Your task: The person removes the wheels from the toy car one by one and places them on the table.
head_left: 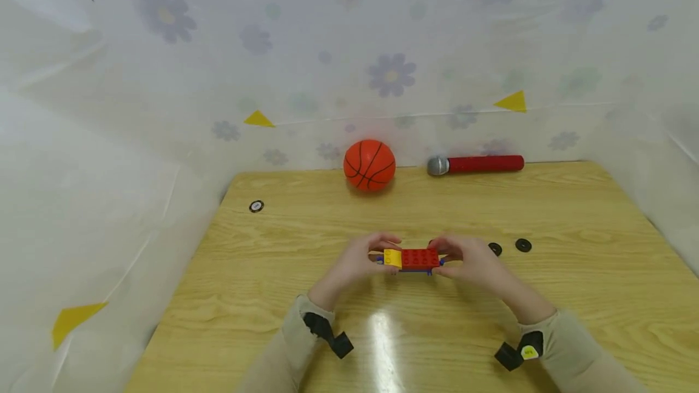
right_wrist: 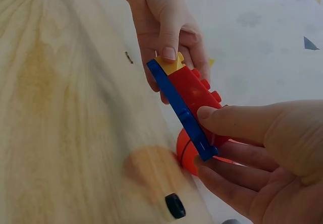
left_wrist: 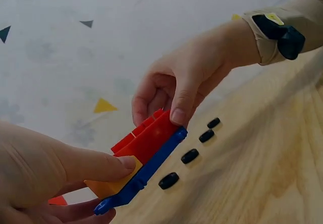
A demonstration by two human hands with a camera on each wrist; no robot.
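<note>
Both hands hold a toy building-block vehicle above the table. It has a red studded brick (head_left: 419, 258) and a yellow sloped brick (head_left: 392, 258) on a blue base (right_wrist: 177, 103). My left hand (head_left: 360, 261) pinches the yellow end, its thumb pressed on the yellow brick in the left wrist view. At the opposite end my right hand (head_left: 474, 261) grips the red brick between thumb and fingers. Several small black wheels (left_wrist: 168, 180) lie in a row on the table; in the head view the right hand partly hides them. The blue base carries no wheels.
Toward the back edge of the wooden table (head_left: 246, 320) sit an orange toy basketball (head_left: 369, 165) and a red microphone (head_left: 483, 164) with a silver head. A small black-and-white disc (head_left: 256, 205) lies at the back left. Flower-patterned white sheeting (head_left: 306, 65) surrounds the table's back and sides.
</note>
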